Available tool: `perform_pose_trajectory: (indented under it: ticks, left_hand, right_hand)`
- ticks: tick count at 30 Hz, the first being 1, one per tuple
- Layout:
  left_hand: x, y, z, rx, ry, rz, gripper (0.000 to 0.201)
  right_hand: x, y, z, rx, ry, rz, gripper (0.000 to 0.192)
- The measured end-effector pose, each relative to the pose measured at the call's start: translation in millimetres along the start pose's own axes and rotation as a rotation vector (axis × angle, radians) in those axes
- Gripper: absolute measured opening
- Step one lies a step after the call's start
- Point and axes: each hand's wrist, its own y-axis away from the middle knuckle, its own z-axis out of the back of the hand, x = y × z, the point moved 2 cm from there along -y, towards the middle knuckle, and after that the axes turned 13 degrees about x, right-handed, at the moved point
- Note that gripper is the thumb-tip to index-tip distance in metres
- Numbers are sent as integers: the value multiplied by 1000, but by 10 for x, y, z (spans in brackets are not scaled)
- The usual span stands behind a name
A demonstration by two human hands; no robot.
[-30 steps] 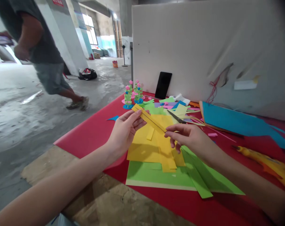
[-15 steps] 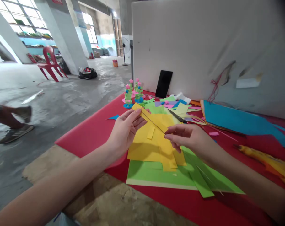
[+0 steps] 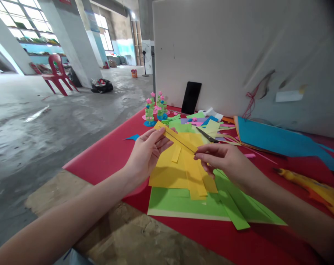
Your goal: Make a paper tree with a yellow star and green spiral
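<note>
A narrow yellow paper strip [image 3: 178,139] with a dark lengthwise line is stretched between my two hands, slanting down to the right. My left hand [image 3: 147,151] pinches its upper end, thumb on top and fingers behind. At the lower end my right hand [image 3: 218,156] grips it between thumb and forefinger. Beneath them lie yellow paper sheets [image 3: 167,176] and loose yellow strips, on top of a green paper sheet [image 3: 167,204]. Scissors [image 3: 207,135] with dark blades lie just beyond my right hand, their handles hidden behind it.
Small paper flower ornaments [image 3: 149,112] stand at the table's far left corner. A black phone [image 3: 191,97] leans on the white panel [image 3: 224,44]. Blue sheets [image 3: 277,141] and a yellow glue gun [image 3: 307,186] lie right on the red table cover [image 3: 100,158]. Paper scraps crowd the back.
The person's legs at the left edge have gone out of view. Both hands hold the strip nearly as before, the right end raised slightly.
</note>
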Motion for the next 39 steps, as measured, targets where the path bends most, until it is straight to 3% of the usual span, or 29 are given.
perform_pose_trajectory:
  ticks: [7,12,16,19,23,27,36,39]
  left_hand:
    - [14,26,-37,18,-38,34,9]
    - [-30,-21,3,9,-102,-10,11]
    - [-140,-110,59,49,-200,31,27]
    - [-142,-115,22,229,-393,221,30]
    - [-27,15,-117,561,-709,557,27]
    - [24,125,-203,716,-907,645,29]
    - [96,179,-176,686,-897,597,23]
    - [141,174,-165,669,-852,596,20]
  right_hand:
    - [-40,10,38,20,10,-6,19]
    - [46,37,254,24,175,-26,21]
    - [148,79,483,198,333,-121,18]
    - [214,97,532,379,433,-182,16]
    - [296,48,388,605,508,-226,15]
    - [382,-32,232,724,538,-233,19]
    - [353,-159,206,683,612,-180,19]
    - [366,-171,235,544,678,-104,17]
